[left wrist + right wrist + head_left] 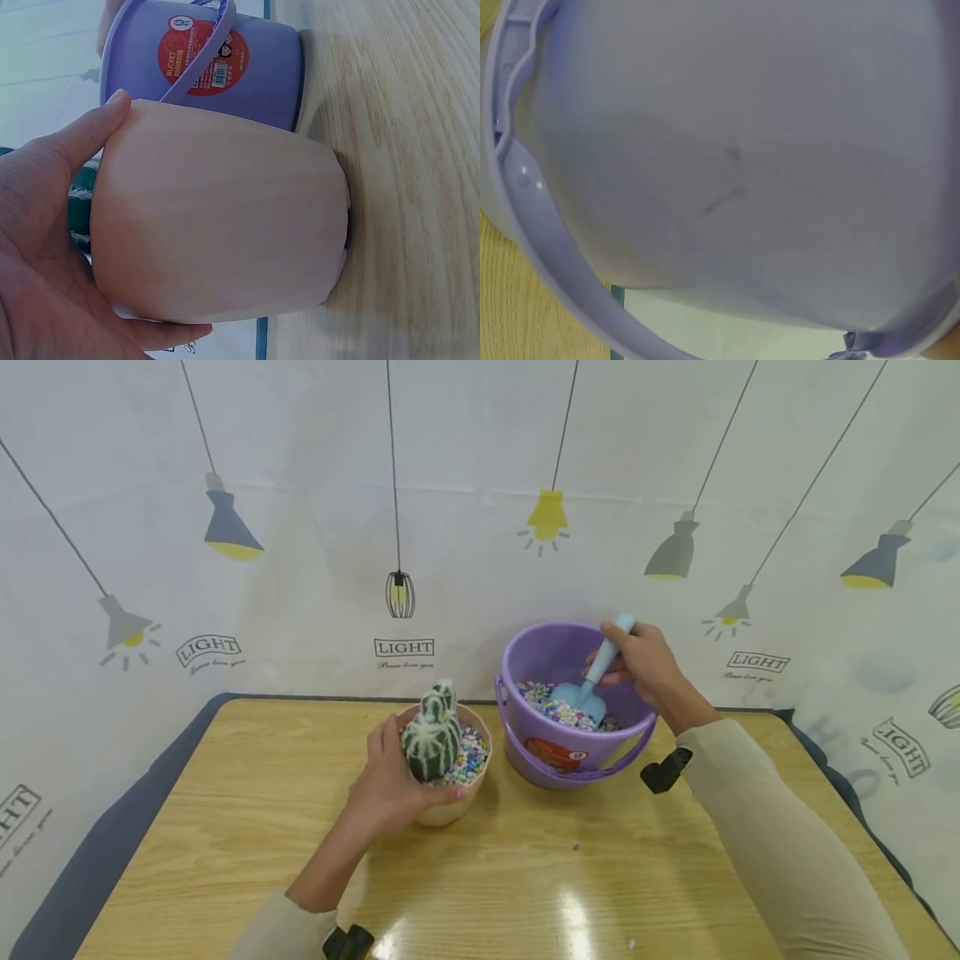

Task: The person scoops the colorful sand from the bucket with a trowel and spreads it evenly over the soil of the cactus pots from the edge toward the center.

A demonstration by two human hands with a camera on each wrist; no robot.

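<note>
A green cactus with white fuzz (431, 742) stands in a light tan pot (225, 214) with colourful pebbles (470, 756) around it. My left hand (390, 777) grips the pot's rim, thumb on the near side and fingers on the far left. Beside the pot is a purple bucket (525, 750), partly filled with multicoloured pebbles (536, 695). My right hand (645, 662) reaches over its right rim and holds a light blue scoop (602, 662) by the handle, its blade down in the pebbles. In the right wrist view the bucket wall (742, 150) hides the hand's work.
The wooden table (247, 827) meets a pale cloth backdrop (315, 568) printed with lamps close behind pot and bucket. The bucket's handle (562, 255) hangs down on its near side. A small pink pebble (576, 847) and a pale bit (632, 943) lie on the table.
</note>
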